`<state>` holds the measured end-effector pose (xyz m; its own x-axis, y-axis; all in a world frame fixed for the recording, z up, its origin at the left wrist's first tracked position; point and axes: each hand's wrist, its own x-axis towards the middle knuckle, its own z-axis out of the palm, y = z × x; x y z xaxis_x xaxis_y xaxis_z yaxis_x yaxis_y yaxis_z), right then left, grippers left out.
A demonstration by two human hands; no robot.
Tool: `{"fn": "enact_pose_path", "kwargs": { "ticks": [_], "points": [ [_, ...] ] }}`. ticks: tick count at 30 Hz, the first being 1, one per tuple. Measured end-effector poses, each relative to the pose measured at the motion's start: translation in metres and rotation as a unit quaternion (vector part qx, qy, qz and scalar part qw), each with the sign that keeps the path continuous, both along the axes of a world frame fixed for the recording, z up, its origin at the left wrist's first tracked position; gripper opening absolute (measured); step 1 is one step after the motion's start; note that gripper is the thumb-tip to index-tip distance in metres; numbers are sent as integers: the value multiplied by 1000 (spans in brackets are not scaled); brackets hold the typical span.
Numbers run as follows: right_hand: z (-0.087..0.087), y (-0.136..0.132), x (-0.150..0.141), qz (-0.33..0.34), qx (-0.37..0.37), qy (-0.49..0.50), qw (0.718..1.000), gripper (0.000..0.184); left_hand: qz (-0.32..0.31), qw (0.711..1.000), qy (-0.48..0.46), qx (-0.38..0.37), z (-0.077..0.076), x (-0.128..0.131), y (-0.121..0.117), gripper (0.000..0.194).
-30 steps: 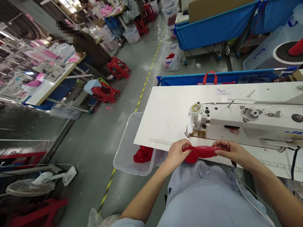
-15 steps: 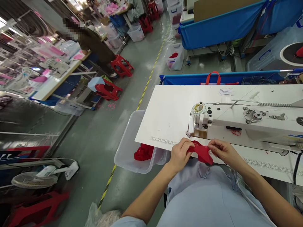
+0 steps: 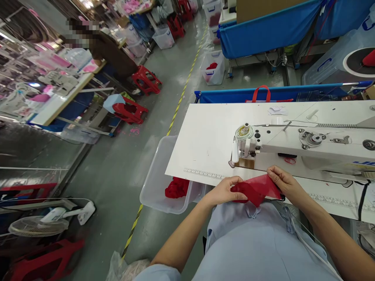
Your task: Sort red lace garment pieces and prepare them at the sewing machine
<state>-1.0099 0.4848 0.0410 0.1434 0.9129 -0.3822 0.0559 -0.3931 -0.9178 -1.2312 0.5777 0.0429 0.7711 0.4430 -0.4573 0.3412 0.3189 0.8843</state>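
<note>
A small piece of red fabric (image 3: 257,189) is spread between both my hands at the near edge of the white sewing table (image 3: 211,132). My left hand (image 3: 224,192) pinches its left end, fingers closed. Its upper right corner is gripped by my right hand (image 3: 283,183). The white sewing machine (image 3: 307,150) stands just behind the fabric, its needle end (image 3: 243,150) a little above my left hand.
A clear plastic bin (image 3: 159,187) with red fabric pieces (image 3: 176,187) hangs by the table's left edge. Blue cloth troughs (image 3: 263,95) sit behind the table. Red stools (image 3: 129,111), a floor fan (image 3: 38,224) and another person at a bench line the aisle on the left.
The red fabric was stretched as a narrow strip, then bunched, and is now opened out into a flat triangular shape between my hands. My right hand has shifted slightly right.
</note>
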Motion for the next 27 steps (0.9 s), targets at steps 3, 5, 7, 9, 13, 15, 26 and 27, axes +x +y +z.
{"fn": "enact_pose_path", "kwargs": {
  "ticks": [3,5,7,9,13,15,26,27],
  "points": [
    [0,-3,2,-7,0,7,1000,54,46,998,5,-33,-1,5,-4,38],
    [0,-4,1,-4,-7,21,1000,54,65,998,12,-19,-1,9,-6,36],
    [1,-4,1,-7,-14,35,999,55,58,998,4,-22,2,11,-7,36],
    [3,-3,1,-13,-12,41,999,56,38,998,-15,-52,5,11,-7,38],
    [4,-1,-2,7,-1,31,999,54,-5,988,-45,-150,12,10,-9,46],
    [4,0,-5,21,3,35,999,53,21,983,-55,-175,15,12,-13,48],
    [8,-1,-10,-95,17,78,992,52,126,985,-64,-97,31,21,-32,40],
    [8,-1,-10,-111,7,101,989,51,131,985,-63,-96,32,22,-32,40]
  ]
}}
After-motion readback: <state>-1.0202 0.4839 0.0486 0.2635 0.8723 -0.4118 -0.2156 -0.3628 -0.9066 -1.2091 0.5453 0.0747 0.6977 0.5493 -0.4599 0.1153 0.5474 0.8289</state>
